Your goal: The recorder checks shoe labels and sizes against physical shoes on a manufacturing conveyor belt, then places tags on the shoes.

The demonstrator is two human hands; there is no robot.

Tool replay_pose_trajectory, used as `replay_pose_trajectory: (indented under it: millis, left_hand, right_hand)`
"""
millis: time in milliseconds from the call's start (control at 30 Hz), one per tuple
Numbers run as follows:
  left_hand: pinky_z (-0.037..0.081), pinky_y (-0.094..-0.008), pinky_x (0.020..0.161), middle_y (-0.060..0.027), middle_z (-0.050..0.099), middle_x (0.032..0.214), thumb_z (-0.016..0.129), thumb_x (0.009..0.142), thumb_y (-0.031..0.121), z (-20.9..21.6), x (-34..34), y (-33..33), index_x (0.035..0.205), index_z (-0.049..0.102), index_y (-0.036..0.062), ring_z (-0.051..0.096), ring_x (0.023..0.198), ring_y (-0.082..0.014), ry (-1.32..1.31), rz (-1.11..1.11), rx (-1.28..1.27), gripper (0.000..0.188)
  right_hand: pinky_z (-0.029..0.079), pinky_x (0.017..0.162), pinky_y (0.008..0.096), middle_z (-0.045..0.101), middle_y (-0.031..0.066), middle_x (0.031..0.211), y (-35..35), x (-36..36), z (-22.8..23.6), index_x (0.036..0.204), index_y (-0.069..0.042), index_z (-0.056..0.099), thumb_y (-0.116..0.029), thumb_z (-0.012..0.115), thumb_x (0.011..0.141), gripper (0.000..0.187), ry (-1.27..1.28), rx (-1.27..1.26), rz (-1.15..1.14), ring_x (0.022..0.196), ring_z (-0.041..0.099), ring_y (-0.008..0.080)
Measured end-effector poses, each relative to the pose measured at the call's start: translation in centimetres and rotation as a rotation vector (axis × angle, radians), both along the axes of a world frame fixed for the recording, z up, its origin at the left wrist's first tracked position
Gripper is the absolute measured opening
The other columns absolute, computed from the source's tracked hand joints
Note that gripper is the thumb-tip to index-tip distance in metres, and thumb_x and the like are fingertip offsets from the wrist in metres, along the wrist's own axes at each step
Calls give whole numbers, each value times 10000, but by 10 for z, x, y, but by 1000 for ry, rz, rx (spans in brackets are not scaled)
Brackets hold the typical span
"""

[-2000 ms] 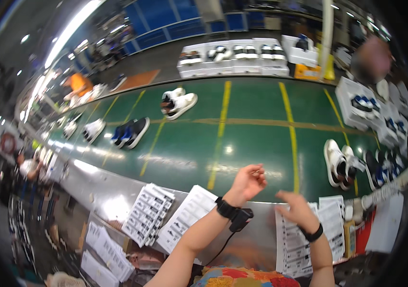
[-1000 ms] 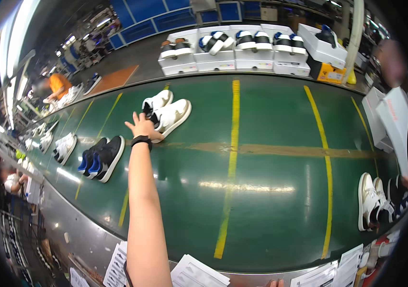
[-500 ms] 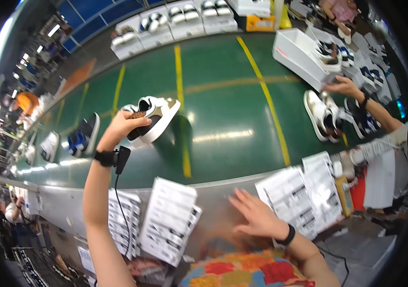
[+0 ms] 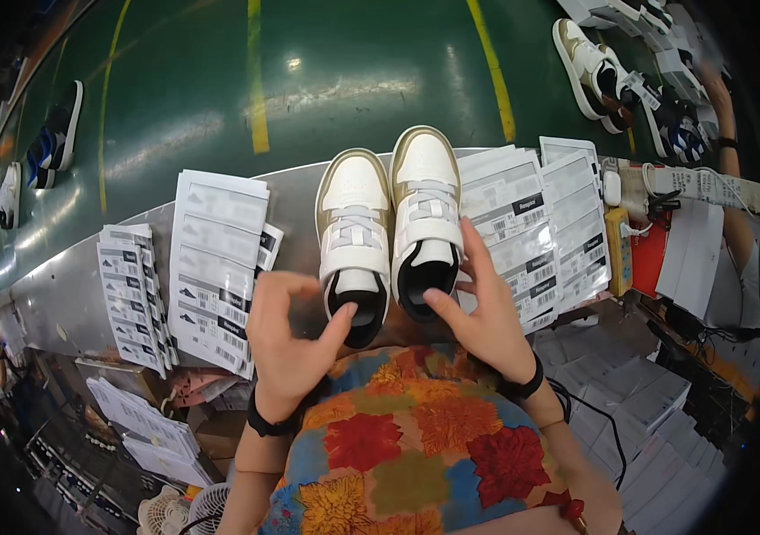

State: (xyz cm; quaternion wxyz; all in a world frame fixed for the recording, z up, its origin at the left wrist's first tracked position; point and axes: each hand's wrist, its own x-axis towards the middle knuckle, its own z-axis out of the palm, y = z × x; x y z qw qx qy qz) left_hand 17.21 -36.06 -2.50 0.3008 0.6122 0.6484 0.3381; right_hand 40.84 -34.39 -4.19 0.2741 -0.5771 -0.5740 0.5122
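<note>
Two white sneakers with tan toe edging, grey laces and white straps are held side by side at the metal ledge, toes pointing away from me. My left hand [image 4: 289, 334] is closed at the heel of the left sneaker [image 4: 355, 192], thumb at its black-lined opening and fingers by its outer side. At the right sneaker [image 4: 425, 165], my right hand [image 4: 494, 325] has its thumb over the heel opening and its fingers along the outer side. The soles are largely hidden from above.
Label sheets lie left [image 4: 210, 259] and right [image 4: 523, 223] of the sneakers on the metal ledge [image 4: 295, 201]. Beyond runs a green surface [image 4: 362, 62] with yellow lines. More shoes [image 4: 590, 71] stand far right, near another person's arm [image 4: 721, 102].
The sneakers have come from above the green surface, in my left hand, to the ledge before me. My right hand, open and apart earlier, now grips one. The view has tilted down.
</note>
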Motion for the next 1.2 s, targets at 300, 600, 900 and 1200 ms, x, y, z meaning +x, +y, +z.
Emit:
replay_pose_trajectory:
  millis: [300, 600, 900, 1200]
  left_hand:
    - [519, -381, 850, -250, 538, 1292, 705, 725, 43, -30, 9, -26, 1268, 536, -10, 604, 1082, -384, -27, 19, -169, 572]
    - [516, -441, 840, -105, 551, 1148, 809, 670, 181, -34, -6, 8, 964, 667, 109, 556, 1078, -348, 310, -425, 420, 334]
    - [576, -406, 723, -140, 641, 932, 786, 691, 151, -23, -3, 28, 900, 632, -1, 646, 799, -305, 337, -551, 570, 301]
    - [467, -248, 596, -74, 678, 705, 772, 723, 43, 43, -8, 102, 793, 708, -3, 626, 629, -137, 62, -412, 96, 105]
  right_hand:
    - [503, 895, 427, 526, 290, 1304, -14, -1, -1, 1406, -31, 418, -10, 606, 765, 667, -213, 66, 119, 1101, 584, 446]
    - [501, 947, 465, 638, 115, 1151, 12, 5, -17, 1038, -65, 666, -80, 651, 788, 251, -445, 881, 427, 1081, 611, 313]
    - [559, 837, 422, 678, 119, 982, 21, 2, -13, 931, -4, 663, -66, 696, 749, 195, -382, 990, 400, 942, 651, 297]
    - [469, 642, 216, 683, 64, 744, 100, -18, 46, 856, 47, 698, -64, 713, 810, 121, -29, 330, 195, 687, 624, 127]
